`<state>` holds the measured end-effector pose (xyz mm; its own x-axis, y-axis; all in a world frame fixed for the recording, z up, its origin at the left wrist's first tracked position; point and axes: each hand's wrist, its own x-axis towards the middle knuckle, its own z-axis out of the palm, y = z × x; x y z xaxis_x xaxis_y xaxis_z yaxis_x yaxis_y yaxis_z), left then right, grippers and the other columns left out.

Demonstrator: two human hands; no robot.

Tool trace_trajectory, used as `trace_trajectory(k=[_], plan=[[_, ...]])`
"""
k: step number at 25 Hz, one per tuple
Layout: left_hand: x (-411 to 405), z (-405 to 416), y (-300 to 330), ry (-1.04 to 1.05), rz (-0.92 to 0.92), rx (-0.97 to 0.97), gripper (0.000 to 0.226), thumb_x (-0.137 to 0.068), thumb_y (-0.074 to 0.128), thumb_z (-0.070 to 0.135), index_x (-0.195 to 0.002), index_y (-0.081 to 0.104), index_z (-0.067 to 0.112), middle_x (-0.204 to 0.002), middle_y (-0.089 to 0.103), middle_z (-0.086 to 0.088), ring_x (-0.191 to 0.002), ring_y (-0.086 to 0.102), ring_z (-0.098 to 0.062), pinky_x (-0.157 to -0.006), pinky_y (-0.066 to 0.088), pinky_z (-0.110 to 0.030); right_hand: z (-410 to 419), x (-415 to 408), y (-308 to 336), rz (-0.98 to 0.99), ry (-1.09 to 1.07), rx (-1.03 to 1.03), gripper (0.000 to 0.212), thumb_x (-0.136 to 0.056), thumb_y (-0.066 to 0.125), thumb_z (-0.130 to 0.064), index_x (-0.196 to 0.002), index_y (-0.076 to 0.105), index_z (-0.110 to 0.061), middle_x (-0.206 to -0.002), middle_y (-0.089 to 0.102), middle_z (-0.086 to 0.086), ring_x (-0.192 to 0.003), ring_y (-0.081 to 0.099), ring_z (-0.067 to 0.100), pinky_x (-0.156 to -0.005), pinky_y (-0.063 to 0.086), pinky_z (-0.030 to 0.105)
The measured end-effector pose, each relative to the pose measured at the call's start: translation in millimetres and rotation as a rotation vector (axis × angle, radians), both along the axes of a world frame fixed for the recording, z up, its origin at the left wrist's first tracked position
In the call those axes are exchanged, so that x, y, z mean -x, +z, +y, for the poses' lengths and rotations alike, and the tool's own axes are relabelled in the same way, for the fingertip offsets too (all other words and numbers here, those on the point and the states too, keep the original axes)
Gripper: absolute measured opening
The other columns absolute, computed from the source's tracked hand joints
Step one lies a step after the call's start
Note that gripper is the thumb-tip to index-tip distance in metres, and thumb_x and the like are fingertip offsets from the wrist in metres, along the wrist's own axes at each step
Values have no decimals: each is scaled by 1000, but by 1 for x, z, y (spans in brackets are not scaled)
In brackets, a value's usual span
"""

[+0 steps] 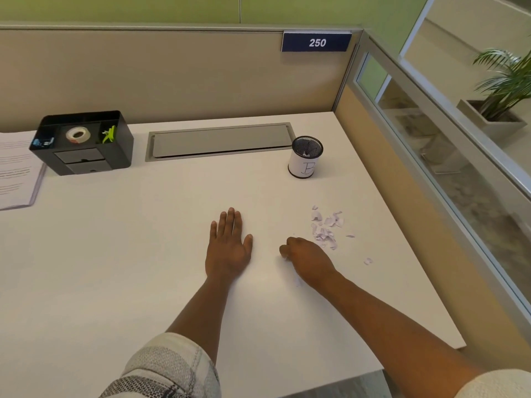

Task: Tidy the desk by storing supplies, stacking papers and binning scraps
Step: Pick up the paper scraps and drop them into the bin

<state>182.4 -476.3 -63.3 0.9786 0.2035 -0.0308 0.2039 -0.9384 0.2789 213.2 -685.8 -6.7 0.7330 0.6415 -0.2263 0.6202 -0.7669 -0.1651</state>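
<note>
The left hand (228, 248) lies flat, fingers straight, on the white counter (129, 254); the right hand (306, 259), fingers curled, seemingly pinches a scrap just beside the torn pale paper scraps (326, 228).

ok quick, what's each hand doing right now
Left hand: open, flat on the desk.
Right hand: fingers curled, pinching paper scraps.

Middle of desk (143, 254): bare from your hands to the cable hatch (219, 140); you can pass freely.
Right edge: paper scraps (327, 228) lie just beyond your right hand (307, 259).
Back right corner: the mesh cup (306, 156) stands alone.
Back left corner: organiser (83, 142) and papers (17, 168) block the way.
Back edge: partition wall (172, 70).
</note>
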Motion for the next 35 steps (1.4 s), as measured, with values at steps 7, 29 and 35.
trace_trajectory(k=[7, 29, 35], plan=[[0, 0, 1, 10, -15, 5, 68, -103, 24, 45, -160, 4, 14, -168, -3, -2, -155, -6, -17, -126, -2, -39, 4, -31, -7, 195, -362, -372, 19, -82, 56, 4, -83, 71, -7, -87, 69, 5, -80, 63, 20, -71, 50, 31], [-3, 1, -7, 27, -49, -13, 70, -100, 21, 48, -160, 9, 15, -168, 0, 0, -155, -2, -17, -127, 2, -40, 5, -239, 97, -50, -680, -770, 7, -85, 68, -4, -84, 74, -8, -84, 74, 12, -70, 70, 24, -72, 59, 32], [-4, 0, -5, 30, -45, -6, 69, -100, 24, 47, -160, 8, 17, -168, 1, 1, -155, -3, -15, -127, 1, -39, 17, -261, 89, -105, -570, -582, 15, -87, 63, -1, -92, 76, -5, -97, 74, 14, -92, 69, 31, -88, 56, 40]])
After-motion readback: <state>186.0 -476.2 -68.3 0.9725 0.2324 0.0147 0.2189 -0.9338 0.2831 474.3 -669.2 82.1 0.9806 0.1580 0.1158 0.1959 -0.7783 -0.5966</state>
